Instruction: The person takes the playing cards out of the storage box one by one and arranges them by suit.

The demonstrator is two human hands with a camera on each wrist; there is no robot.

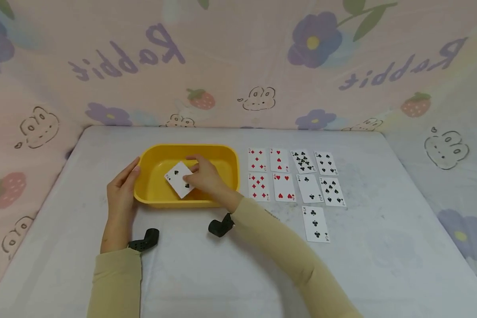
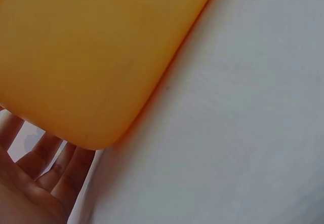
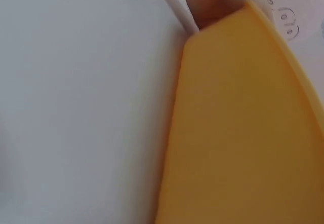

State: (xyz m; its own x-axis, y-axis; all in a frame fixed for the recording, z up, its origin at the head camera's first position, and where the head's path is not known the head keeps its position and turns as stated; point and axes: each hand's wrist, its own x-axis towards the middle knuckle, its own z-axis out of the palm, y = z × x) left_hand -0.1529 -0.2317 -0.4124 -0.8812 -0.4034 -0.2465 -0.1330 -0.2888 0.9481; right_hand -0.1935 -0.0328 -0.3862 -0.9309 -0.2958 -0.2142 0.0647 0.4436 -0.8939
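Note:
A yellow plastic basin point(image 1: 151, 176) stands on the table. My right hand point(image 1: 206, 176) reaches over its near rim and pinches a two of spades playing card point(image 1: 179, 179) by its right side, face up and tilted within the basin's outline. Whether that card touches the basin floor I cannot tell. My left hand point(image 1: 121, 190) rests against the basin's left end. In the left wrist view, its extended fingers point(image 2: 76, 173) lie along the outer wall. The right wrist view shows the basin's outer side point(image 3: 238, 122), but not the card.
Right of the basin, face-up cards lie in rows by suit, among them the five of diamonds point(image 1: 257, 160), four of hearts point(image 1: 284, 187), two of clubs point(image 1: 310, 188) and seven of spades point(image 1: 332, 191). A three of clubs point(image 1: 316, 224) lies nearest. A printed curtain point(image 1: 238, 57) hangs behind the table.

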